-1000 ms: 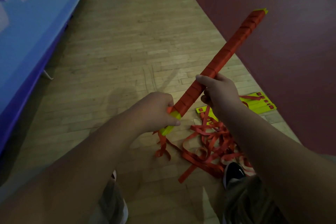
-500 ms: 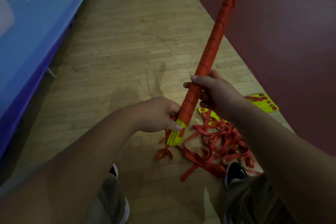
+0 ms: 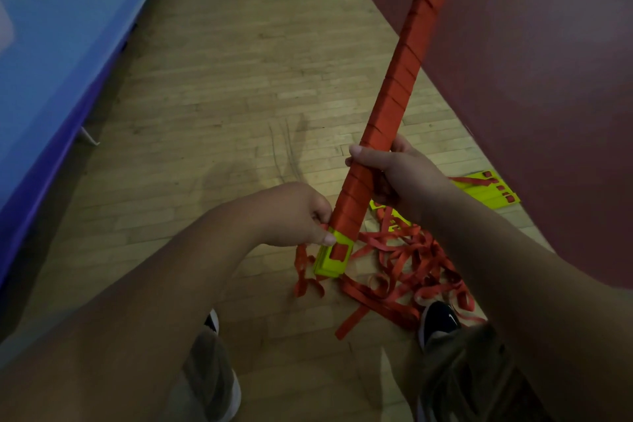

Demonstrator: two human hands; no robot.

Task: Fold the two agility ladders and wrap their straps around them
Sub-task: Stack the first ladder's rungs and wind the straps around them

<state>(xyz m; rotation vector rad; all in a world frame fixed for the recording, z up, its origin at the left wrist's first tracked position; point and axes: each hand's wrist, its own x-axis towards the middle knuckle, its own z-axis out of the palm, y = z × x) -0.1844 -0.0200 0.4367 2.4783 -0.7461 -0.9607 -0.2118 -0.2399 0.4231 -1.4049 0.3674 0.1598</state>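
The left hand (image 3: 294, 212) is pinching the wrapped agility ladder (image 3: 399, 103) near its yellow bottom end. The right hand (image 3: 394, 175) is grasping it a bit higher, curled right round it. Most of the ladder is sticking up past that grip. Below both grips, loose red straps (image 3: 404, 267) are lying on the floor (image 3: 239, 79) beside yellow rungs (image 3: 486, 193).

Folded ladder (image 3: 394, 106) — neon-yellow rungs spiralled in red-orange strap; loose straps (image 3: 400, 271) the same red. Pale wood-plank floor (image 3: 239, 79), maroon mat (image 3: 531, 79), blue-purple padding (image 3: 51, 55).
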